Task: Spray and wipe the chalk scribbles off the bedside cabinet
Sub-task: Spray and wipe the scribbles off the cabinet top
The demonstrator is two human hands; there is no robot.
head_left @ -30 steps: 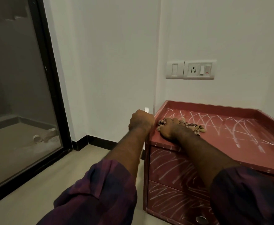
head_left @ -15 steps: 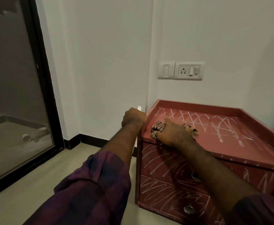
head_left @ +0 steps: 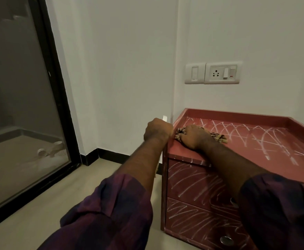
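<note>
The red bedside cabinet (head_left: 266, 166) stands in the room corner, white chalk scribbles (head_left: 255, 136) across its top and both drawer fronts. My right hand (head_left: 192, 137) lies on a patterned cloth (head_left: 219, 137) near the top's left front corner, fingers curled over it. The strip of top around the hand shows little chalk. My left hand (head_left: 157, 129) is a fist just left of the cabinet's edge, gripping a white spray bottle (head_left: 164, 117). Only the bottle's tip above the fist and a sliver below the wrist show.
A switch and socket plate (head_left: 213, 73) sits on the wall above the cabinet. A black-framed glass door (head_left: 26, 105) fills the left side, with cups lying beyond it. Beige floor (head_left: 39, 213) runs between door and cabinet. Round metal drawer knobs (head_left: 226, 239) face me.
My right hand has slid the cloth slightly back from the front edge along the left side of the top. The left fist stays beside the cabinet. The view has shifted a little.
</note>
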